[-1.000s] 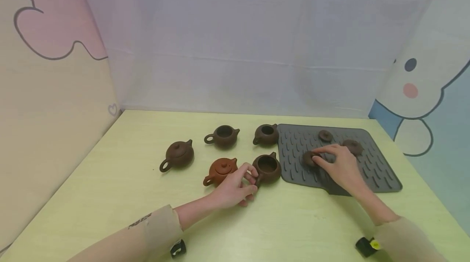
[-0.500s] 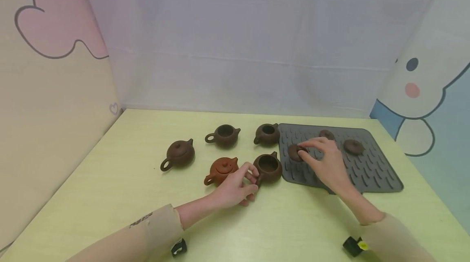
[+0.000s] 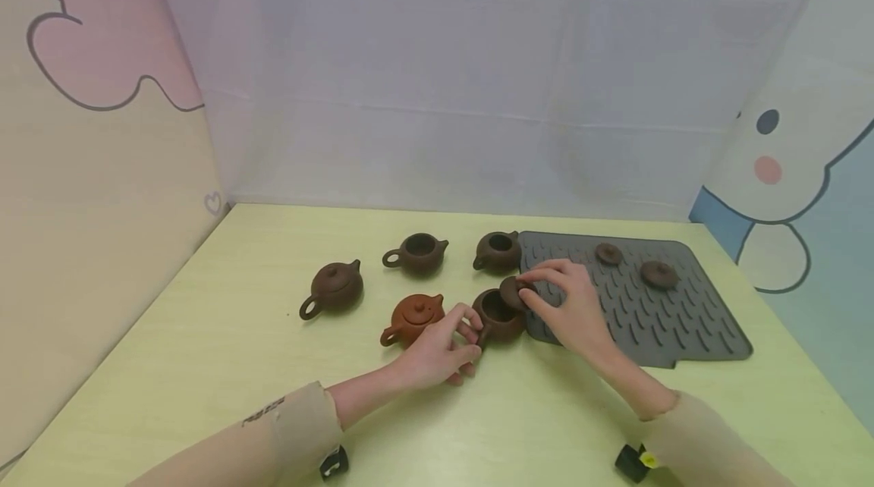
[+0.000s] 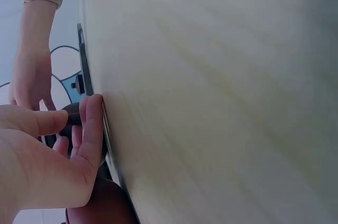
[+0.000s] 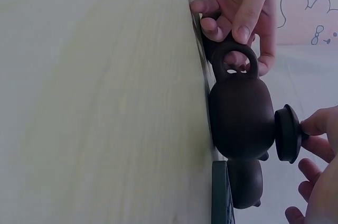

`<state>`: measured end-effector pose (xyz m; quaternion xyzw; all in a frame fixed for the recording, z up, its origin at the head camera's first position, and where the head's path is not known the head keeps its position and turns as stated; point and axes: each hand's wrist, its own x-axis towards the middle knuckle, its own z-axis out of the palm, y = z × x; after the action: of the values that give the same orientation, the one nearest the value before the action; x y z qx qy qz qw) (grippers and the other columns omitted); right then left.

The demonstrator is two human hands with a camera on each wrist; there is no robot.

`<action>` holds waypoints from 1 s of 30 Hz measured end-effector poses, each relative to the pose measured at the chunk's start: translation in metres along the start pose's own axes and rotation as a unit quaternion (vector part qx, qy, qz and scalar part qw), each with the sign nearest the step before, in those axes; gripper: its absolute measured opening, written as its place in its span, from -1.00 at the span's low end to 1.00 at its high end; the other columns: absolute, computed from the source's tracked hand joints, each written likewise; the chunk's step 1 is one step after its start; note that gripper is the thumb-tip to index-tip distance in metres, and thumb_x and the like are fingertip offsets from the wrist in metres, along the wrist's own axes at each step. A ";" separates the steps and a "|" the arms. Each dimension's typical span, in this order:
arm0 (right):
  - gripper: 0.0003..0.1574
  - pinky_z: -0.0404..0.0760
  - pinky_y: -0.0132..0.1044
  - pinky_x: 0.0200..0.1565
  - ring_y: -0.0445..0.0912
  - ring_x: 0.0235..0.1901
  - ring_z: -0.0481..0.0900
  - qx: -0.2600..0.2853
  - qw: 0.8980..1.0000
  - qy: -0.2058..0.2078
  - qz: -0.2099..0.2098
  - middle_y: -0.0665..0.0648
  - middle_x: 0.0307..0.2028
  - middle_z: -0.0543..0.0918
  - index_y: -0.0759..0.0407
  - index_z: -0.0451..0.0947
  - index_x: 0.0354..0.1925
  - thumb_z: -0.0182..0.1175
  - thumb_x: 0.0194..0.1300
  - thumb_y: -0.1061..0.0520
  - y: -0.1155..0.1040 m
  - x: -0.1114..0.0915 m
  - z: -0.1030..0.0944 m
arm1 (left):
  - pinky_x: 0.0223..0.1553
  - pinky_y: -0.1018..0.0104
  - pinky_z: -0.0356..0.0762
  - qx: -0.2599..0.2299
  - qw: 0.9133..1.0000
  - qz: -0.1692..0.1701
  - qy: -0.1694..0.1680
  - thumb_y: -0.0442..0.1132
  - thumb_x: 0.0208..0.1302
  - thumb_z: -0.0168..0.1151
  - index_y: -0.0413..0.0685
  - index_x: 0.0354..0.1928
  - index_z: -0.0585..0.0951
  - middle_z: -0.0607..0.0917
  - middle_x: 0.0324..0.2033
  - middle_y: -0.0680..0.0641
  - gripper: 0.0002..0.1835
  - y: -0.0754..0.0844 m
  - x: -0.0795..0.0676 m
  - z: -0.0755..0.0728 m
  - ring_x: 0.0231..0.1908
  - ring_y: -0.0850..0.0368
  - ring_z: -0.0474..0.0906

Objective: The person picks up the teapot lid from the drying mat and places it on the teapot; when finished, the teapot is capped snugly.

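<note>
My left hand (image 3: 437,350) pinches the ring handle (image 5: 236,57) of a dark brown lidless teapot (image 3: 504,328). With thumb and fingertips, my right hand (image 3: 573,309) holds a round dark lid (image 3: 512,294) by its knob. The lid is tilted and overlaps the right part of the teapot's opening. In the right wrist view, the lid (image 5: 287,134) is right at the teapot's rim, while the teapot's body (image 5: 242,115) stands upright on the table. A reddish-brown teapot (image 3: 413,316) with its lid on is just left of my left hand, which partly covers it.
Two lidless dark teapots, one further left (image 3: 419,256) and one by the mat (image 3: 497,253), stand at the back. A lidded dark teapot (image 3: 332,287) is at left. On the grey ridged mat (image 3: 635,320) lie a small lid (image 3: 608,254) and a larger lid (image 3: 658,274).
My right hand has carried the lid leftward from the grey mat to the teapot's opening. The left hand has stayed at the teapot's handle.
</note>
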<state>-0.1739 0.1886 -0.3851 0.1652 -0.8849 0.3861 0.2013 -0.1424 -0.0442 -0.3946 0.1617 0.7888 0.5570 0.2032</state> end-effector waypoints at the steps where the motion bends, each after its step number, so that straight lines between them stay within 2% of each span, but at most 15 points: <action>1: -0.81 0.28 0.02 0.08 0.04 0.04 0.38 0.002 1.000 -0.004 0.000 0.13 -0.06 0.61 0.05 0.74 -0.18 0.40 0.19 0.18 -0.002 0.000 0.002 | -0.47 0.27 0.64 0.001 1.000 0.001 -0.001 -0.33 0.39 0.19 -0.01 0.01 0.39 0.53 -0.15 -0.09 -0.76 0.000 0.000 0.000 -0.43 0.12 0.66; 12: -0.81 0.32 0.02 0.10 0.02 0.06 0.39 0.014 1.000 -0.025 0.002 0.08 -0.06 0.62 -0.01 0.73 -0.18 0.40 0.19 0.16 -0.015 0.000 0.014 | -0.46 0.25 0.65 -0.001 1.000 0.002 -0.003 -0.31 0.39 0.19 0.01 0.01 0.38 0.52 -0.14 -0.08 -0.75 -0.003 0.000 0.001 -0.44 0.11 0.66; 20: -0.81 0.40 0.01 0.06 0.01 0.03 0.45 0.012 0.999 -0.034 0.005 0.07 -0.06 0.64 -0.01 0.73 -0.16 0.39 0.21 0.15 -0.015 -0.002 0.016 | -0.46 0.25 0.65 0.003 1.000 0.005 0.000 -0.31 0.40 0.19 0.01 0.02 0.38 0.53 -0.14 -0.08 -0.75 -0.002 0.001 0.001 -0.45 0.12 0.65; 30: -0.81 0.43 0.08 0.10 0.03 0.06 0.48 0.000 0.999 -0.048 0.021 0.06 -0.08 0.68 -0.01 0.73 -0.15 0.39 0.21 0.11 -0.013 -0.003 0.018 | -0.47 0.26 0.64 0.000 1.000 0.005 0.002 -0.31 0.39 0.19 0.01 0.02 0.38 0.53 -0.14 -0.08 -0.75 -0.003 0.001 0.002 -0.47 0.12 0.65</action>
<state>-0.1695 0.1670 -0.3898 0.1650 -0.8970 0.3815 0.1506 -0.1424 -0.0433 -0.3983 0.1648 0.7884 0.5582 0.1991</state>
